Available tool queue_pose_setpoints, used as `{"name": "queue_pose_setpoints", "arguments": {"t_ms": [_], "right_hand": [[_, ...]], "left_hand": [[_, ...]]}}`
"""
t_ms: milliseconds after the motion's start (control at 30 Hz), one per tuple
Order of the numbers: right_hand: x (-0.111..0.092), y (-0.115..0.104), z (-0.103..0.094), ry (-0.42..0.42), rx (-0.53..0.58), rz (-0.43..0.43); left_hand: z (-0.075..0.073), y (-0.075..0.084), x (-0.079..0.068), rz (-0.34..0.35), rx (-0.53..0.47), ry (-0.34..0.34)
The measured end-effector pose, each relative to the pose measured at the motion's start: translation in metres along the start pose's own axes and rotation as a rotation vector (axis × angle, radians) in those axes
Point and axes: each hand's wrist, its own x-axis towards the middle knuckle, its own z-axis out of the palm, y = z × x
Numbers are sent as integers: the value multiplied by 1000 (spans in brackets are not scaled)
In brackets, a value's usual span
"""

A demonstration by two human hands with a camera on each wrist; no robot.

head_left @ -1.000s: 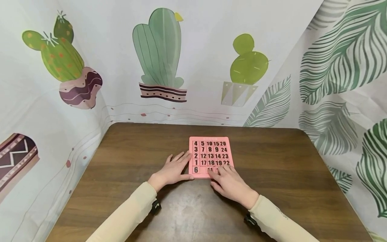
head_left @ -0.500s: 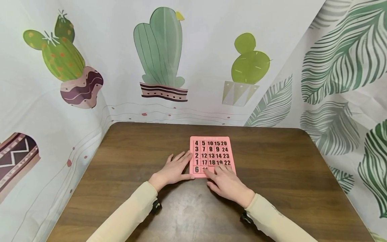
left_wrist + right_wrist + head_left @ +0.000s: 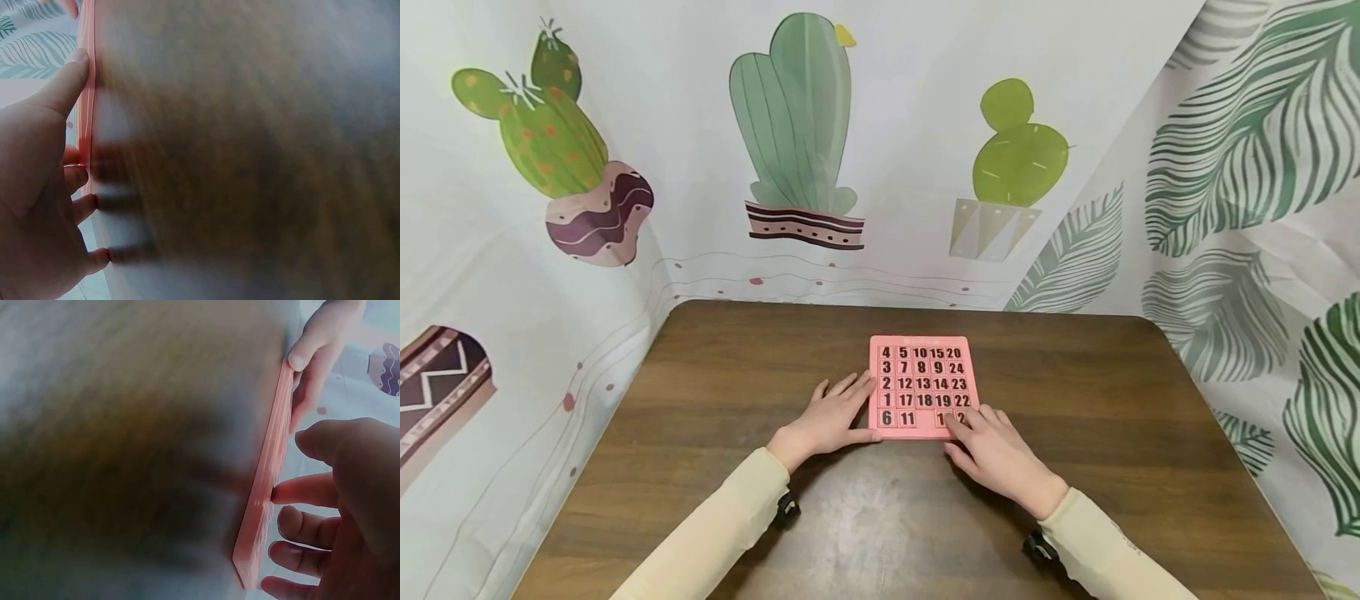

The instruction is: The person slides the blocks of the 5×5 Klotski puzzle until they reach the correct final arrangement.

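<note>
A pink sliding number puzzle [image 3: 922, 375] lies flat on the wooden table, with black numbers on its square tiles. My left hand [image 3: 829, 422] rests at its left side, fingers along that edge and thumb [image 3: 74, 72] against the near edge. Over the lower right part is my right hand [image 3: 1000, 458], its index fingertip on a bottom-row tile whose number it partly covers. The right wrist view shows that index finger [image 3: 306, 489] extended to the puzzle's face, the other fingers loosely bent. Left of that tile is a gap, then tile 11 [image 3: 907, 419] beside tile 6 [image 3: 887, 418].
The brown wooden table [image 3: 760, 350] has rounded far corners and surrounds the puzzle on all sides. Behind it hangs a white cloth [image 3: 910, 150] printed with cacti and leaves. A black band [image 3: 1040, 547] sits under my right sleeve.
Under my right index finger, tile 11 slid left to sit beside tile 6. Then the right hand moved back right onto another bottom-row tile. My left hand stayed in place.
</note>
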Motion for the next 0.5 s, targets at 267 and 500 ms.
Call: {"name": "queue_pose_setpoints", "arguments": {"t_ms": [267, 500], "right_hand": [[6, -9, 3, -9, 5, -35], [10, -13, 4, -23, -17, -48]], "left_hand": [[0, -1, 1, -14, 24, -8], [2, 0, 0, -16, 28, -4]]}}
